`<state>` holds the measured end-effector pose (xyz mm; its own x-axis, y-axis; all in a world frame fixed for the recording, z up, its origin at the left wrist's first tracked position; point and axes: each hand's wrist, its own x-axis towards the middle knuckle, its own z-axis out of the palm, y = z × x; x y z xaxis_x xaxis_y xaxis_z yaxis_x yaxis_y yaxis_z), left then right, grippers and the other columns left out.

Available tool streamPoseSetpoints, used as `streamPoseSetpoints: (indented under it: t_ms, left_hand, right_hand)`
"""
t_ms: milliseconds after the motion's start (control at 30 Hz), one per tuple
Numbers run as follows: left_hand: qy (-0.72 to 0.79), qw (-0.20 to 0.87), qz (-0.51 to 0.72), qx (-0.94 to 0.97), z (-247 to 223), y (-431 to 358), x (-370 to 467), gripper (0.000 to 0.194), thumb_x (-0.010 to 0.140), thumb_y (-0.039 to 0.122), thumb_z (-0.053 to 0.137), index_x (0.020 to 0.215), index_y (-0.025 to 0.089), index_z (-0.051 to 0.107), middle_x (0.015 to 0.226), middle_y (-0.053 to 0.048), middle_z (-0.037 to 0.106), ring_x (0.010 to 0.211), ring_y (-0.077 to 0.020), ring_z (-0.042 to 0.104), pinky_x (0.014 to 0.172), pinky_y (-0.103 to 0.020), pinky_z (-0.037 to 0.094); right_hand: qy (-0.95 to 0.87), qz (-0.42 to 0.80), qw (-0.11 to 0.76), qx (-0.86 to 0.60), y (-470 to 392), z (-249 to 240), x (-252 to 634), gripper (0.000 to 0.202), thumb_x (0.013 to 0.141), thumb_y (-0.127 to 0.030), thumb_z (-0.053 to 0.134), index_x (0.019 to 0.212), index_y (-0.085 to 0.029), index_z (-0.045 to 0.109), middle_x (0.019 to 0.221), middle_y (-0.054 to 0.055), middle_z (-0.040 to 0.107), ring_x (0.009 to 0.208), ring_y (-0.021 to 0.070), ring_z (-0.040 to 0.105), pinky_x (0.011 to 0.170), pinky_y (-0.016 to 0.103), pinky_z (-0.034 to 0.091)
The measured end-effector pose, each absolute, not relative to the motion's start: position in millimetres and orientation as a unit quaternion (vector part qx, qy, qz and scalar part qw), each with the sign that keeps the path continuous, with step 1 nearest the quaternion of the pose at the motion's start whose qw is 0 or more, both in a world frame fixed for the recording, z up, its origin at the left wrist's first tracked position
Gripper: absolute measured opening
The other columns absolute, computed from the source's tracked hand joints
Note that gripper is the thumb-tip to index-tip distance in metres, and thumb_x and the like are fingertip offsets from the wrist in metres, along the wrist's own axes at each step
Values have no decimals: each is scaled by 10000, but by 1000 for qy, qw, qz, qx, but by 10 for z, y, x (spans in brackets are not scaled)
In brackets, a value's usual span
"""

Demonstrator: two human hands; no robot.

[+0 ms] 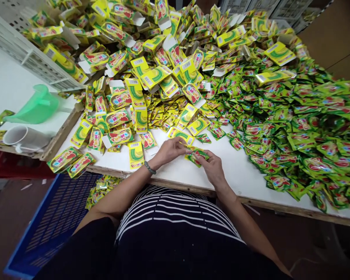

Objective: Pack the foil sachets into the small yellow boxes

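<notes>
Near the front edge of the white table (233,179), both hands meet on a small green, red and yellow packet (197,155). The fingers of my left hand (171,151) are pinched at its left end. My right hand (214,166) grips its right end between thumb and fingers. Part of the packet is covered by fingers, so whether more than one piece is held is unclear. Just beyond my left hand lies a yellow carton (181,136) with a barcode. A few loose green sachets (217,132) lie past my right hand.
Heaped yellow cartons (154,77), several with flaps up, cover the back and left. A large pile of green sachets (306,136) fills the right. At left are a white crate (32,58), a green scoop (39,105) and a white mug (26,138); below, a blue crate (56,217).
</notes>
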<state>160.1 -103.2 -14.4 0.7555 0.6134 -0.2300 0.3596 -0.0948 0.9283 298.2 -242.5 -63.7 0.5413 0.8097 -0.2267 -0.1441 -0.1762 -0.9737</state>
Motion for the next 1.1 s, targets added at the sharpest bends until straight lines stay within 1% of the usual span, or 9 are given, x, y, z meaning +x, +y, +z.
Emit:
streamPoseSetpoints:
  t_ms: [67, 167, 233, 300, 400, 633, 800, 967, 1100]
  left_hand:
    - [334, 405, 116, 843, -51, -907, 1721, 419, 741, 389, 692, 1075, 160, 589, 949, -78, 669, 865, -203, 614, 756, -303, 450]
    - [257, 206, 41, 943, -14, -780, 1909, 634, 673, 250, 716, 1273, 167, 529, 1329, -163, 523, 1149, -324, 504, 905, -405, 414]
    - [207, 152, -27, 966, -55, -753, 1998, 697, 653, 156, 682, 1327, 176, 506, 1373, -176, 479, 1173, -363, 456, 907, -444, 397]
    - [192, 131, -42, 972, -105, -763, 2031, 629, 707, 95, 583, 1329, 164, 518, 1248, -179, 558, 1119, -345, 465, 887, -440, 392]
    - [185, 137, -5, 973, -130, -812, 1956, 566, 737, 33, 462, 1288, 119, 561, 1047, -172, 611, 1020, -298, 485, 885, -413, 389]
    - [200, 253, 44, 945, -18, -921, 1456, 395, 698, 41, 480, 996, 160, 710, 1030, -108, 623, 1015, -244, 515, 909, -359, 423]
    - [458, 290, 107, 833, -32, -1035, 1219, 260, 817, 207, 510, 1019, 164, 669, 926, -85, 674, 812, -213, 607, 755, -324, 446]
    - [560, 430, 136, 695, -117, -1074, 1223, 540, 729, 490, 696, 1152, 167, 608, 835, -69, 714, 771, -238, 643, 689, -292, 419]
    - [549, 529, 183, 620, -197, -1070, 1236, 688, 680, 585, 710, 1196, 146, 586, 856, -77, 715, 809, -232, 647, 687, -281, 423]
  right_hand:
    - [-222, 352, 616, -669, -2442, -689, 3046, 481, 655, -528, 756, 965, -167, 686, 858, 49, 734, 776, 195, 672, 746, 362, 551]
    - [-206, 302, 627, -688, -2463, -756, 3129, 499, 677, -537, 727, 995, -157, 669, 874, 57, 733, 772, 189, 674, 721, 348, 548]
    - [-207, 282, 622, -700, -2479, -789, 3162, 505, 685, -546, 711, 1003, -157, 660, 865, 56, 732, 757, 186, 672, 692, 338, 545]
    - [-208, 270, 620, -707, -2495, -809, 3180, 503, 690, -550, 699, 1003, -159, 656, 852, 53, 730, 742, 183, 667, 675, 333, 540]
    - [-216, 266, 623, -703, -2512, -814, 3193, 506, 699, -555, 682, 1004, -154, 654, 831, 53, 725, 733, 182, 661, 667, 324, 529]
    - [-260, 224, 500, -795, -2466, -691, 3135, 449, 737, -542, 616, 981, -171, 683, 767, 53, 718, 635, 193, 599, 594, 310, 464]
    - [-334, 132, 430, -828, -2254, -582, 3089, 323, 764, -402, 575, 969, -190, 708, 883, 84, 722, 774, 238, 622, 724, 355, 468]
    - [-376, 252, 417, -788, -2044, -456, 2977, 275, 729, -415, 639, 912, -227, 721, 647, 9, 669, 612, 202, 577, 622, 323, 453]
    - [-399, 384, 473, -685, -2020, -359, 2773, 307, 753, -438, 634, 961, -221, 696, 825, 17, 723, 723, 195, 634, 665, 316, 494]
